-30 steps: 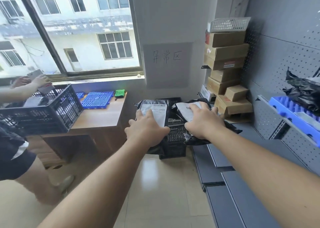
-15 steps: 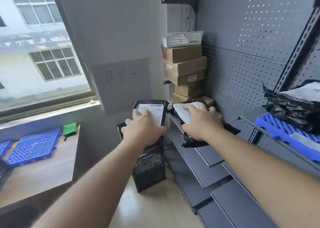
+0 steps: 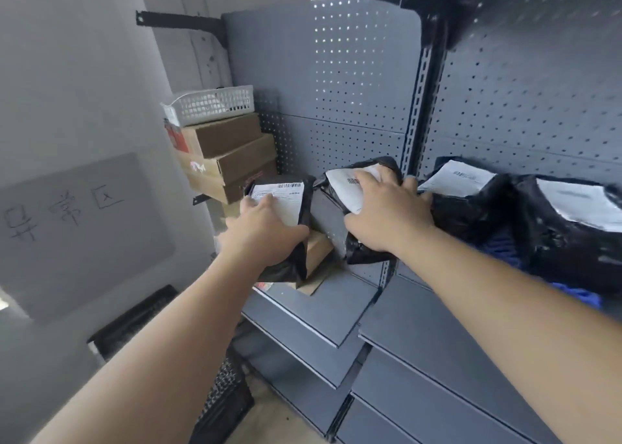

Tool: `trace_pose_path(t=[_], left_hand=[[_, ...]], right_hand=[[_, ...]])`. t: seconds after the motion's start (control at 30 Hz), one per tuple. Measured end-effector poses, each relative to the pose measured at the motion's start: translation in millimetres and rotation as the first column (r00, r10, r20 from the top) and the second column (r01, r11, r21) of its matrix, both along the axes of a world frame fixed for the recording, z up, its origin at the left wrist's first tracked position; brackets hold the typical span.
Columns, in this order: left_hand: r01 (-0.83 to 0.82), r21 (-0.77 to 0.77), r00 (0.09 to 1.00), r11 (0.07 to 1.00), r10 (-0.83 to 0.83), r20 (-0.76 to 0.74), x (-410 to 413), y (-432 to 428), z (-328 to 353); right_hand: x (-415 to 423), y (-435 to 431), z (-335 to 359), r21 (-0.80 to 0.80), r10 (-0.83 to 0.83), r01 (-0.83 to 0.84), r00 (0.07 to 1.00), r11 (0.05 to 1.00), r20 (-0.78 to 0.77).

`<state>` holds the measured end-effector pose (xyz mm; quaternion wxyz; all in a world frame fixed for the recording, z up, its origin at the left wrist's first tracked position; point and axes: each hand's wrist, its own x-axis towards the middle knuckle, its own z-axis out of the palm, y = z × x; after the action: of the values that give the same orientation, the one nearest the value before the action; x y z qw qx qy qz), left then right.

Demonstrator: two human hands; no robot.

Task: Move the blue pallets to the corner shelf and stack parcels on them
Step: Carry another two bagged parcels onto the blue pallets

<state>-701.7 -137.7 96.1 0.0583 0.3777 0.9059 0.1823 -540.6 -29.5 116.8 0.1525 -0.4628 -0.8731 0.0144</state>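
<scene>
— Where are the parcels right now?

— I am gripping one black parcel in my left hand, and my right hand is clamping a second black parcel, both raised before the grey corner shelf.

— And the blue pallet?

— The blue pallet is lying on the shelf to the right, mostly hidden under more black parcels.

— What is surrounding you?

— Cardboard boxes are stacking up under a white basket; a black crate is sitting below, partly cut off by my arm.
</scene>
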Motion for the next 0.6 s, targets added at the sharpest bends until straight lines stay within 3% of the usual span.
trace_pose_path(t=[0.37,0.6], left_hand=[[0.297,0.114,0.954,0.948,-0.29,-0.08,92,132,60],[0.411,0.119,0.911,0.904,-0.404,-0.077,138,188,72]], right_hand=[[121,87,60,0.071,-0.264,0.268,0.963,0.961,-0.056],[180,124,59,0.046,-0.415,0.417,0.909,0.908,-0.044]])
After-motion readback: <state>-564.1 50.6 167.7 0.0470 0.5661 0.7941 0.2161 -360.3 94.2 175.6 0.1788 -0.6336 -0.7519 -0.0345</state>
